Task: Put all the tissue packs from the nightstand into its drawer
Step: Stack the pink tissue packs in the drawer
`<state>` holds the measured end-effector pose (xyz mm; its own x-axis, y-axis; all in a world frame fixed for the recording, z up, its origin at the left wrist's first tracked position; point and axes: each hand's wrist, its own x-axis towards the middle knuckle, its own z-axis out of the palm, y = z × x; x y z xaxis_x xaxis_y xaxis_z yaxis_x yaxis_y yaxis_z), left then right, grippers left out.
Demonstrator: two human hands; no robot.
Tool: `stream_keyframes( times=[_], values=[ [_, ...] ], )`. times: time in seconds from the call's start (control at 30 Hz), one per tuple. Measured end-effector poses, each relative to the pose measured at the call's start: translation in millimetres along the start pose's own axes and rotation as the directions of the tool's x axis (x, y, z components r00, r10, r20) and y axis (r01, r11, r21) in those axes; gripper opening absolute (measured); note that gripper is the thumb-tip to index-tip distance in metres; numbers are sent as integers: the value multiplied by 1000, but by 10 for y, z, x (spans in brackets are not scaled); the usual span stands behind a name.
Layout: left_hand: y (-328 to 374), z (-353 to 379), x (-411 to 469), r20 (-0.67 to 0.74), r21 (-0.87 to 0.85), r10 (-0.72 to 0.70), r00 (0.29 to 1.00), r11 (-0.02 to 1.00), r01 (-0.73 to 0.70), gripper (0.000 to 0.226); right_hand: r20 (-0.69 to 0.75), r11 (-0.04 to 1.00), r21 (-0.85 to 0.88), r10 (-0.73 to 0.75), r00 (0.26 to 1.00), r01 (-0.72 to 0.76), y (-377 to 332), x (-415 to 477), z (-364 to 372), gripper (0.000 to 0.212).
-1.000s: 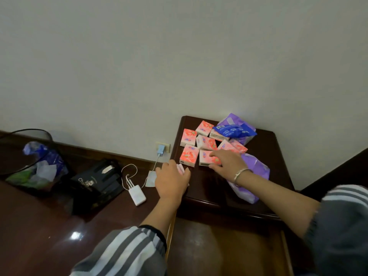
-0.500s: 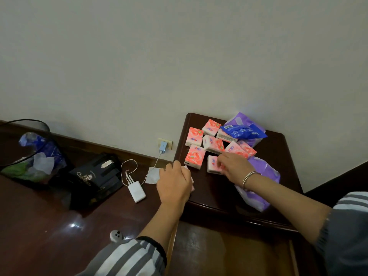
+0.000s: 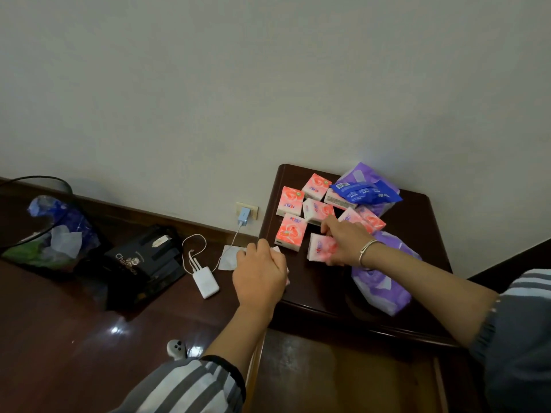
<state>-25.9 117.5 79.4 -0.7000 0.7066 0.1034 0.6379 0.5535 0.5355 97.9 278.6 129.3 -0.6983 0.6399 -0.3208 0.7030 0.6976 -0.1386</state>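
Pink tissue pack (image 3: 319, 251): at the front of the cluster on the nightstand top, held in the right hand.
Right hand (image 3: 343, 242): fingers curled round that pack.
Left hand (image 3: 259, 275): fisted over the nightstand's front left corner, closed on a second pack (image 3: 280, 251); I see only its pale edges.
Other pink packs (image 3: 290, 232): lying flat behind, near a blue pack (image 3: 365, 192) and a large purple pack (image 3: 384, 281).
Nightstand (image 3: 423, 234): dark wood, against the wall.
Drawer (image 3: 343, 374): open below the top.
Floor: white power bank (image 3: 205, 283), black box (image 3: 143, 263).
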Motion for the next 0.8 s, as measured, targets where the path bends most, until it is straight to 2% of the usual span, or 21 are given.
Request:
stream_keyframes(
  times=[0.1,0.2,0.33,0.47,0.57,0.7,0.8],
  values=[
    [-6,7,-7,-6,-5,4,1000,1000,-4,21,-45,962,273,-7,999,19,118,7,-214,69],
    [-6,6,-5,-11,-20,9,1000,1000,-9,21,-113,947,321,32,993,6,230,216,-443,73],
    [-18,8,-4,-16,16,16,1000,1000,-15,20,22,998,60,-3,1000,2,211,569,-561,72],
    [-20,26,9,-23,12,15,1000,1000,-15,21,126,994,-110,-11,992,25,131,758,-585,65],
    [-41,45,7,-14,18,18,1000,1000,-18,21,70,967,-245,-48,996,64,99,802,-574,67],
    [-53,60,13,-22,21,32,999,999,-31,20,0,970,-242,-35,999,34,114,818,-517,97],
    [-57,71,3,-46,14,45,998,999,-44,19,6,908,-417,-47,999,46,112,767,-433,98]
  ],
)
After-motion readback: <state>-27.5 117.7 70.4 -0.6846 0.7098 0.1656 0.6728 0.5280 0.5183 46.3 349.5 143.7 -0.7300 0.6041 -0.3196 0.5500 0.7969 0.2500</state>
